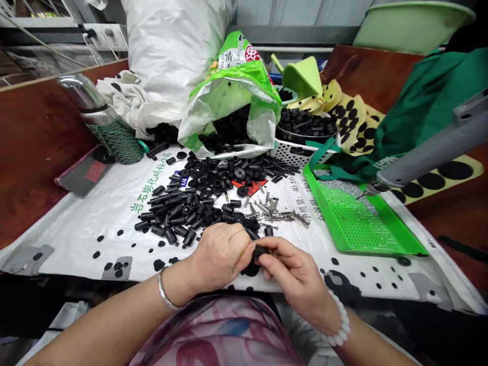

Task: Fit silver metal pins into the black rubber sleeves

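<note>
Near the table's front edge, my right hand (295,267) pinches a small black plastic cylinder (261,250) between thumb and fingers. Right beside it, my left hand (222,252) is closed in a fist, its thumb side against the cylinder's end. What lies inside that fist is hidden. Just beyond my hands spreads a pile of black plastic cylinders (183,216), with round black caps (239,174) behind. To the right of the pile lie several thin metal strips (284,212).
A green tray (345,239) of small silvery pieces stands right, under a hanging electric screwdriver (419,152). An opened green-white bag (263,101) and a basket (292,148) with black parts stand behind. At left are a flask (114,134) and a phone (84,173).
</note>
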`<move>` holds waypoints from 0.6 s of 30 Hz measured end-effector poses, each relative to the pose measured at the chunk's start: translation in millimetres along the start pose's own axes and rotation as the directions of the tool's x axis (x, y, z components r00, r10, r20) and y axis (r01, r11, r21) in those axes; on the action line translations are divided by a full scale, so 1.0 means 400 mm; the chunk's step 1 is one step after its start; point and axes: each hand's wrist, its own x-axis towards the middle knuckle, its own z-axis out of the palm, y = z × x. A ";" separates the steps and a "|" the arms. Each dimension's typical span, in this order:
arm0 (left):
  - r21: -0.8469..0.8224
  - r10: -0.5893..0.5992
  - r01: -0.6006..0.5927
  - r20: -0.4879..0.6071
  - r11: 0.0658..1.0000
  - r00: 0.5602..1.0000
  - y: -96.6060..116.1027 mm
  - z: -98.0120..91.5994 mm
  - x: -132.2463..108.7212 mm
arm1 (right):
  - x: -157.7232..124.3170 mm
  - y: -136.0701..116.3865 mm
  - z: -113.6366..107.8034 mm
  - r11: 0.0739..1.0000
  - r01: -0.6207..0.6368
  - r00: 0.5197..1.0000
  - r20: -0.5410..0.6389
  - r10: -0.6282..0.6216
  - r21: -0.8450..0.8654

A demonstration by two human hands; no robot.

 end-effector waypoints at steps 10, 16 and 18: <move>-0.207 -0.315 0.328 0.094 0.922 0.944 0.027 0.009 -0.005 | 0.008 0.045 0.018 0.813 0.431 0.847 -0.134 -0.514 -0.393; -0.393 -0.532 0.605 0.287 0.693 0.796 0.039 0.010 -0.001 | 0.026 0.044 0.013 0.571 0.551 0.699 -0.037 -0.714 -0.609; -0.447 -0.562 0.661 0.351 0.602 0.749 0.039 0.011 0.003 | 0.031 0.045 0.009 0.515 0.572 0.666 -0.006 -0.746 -0.638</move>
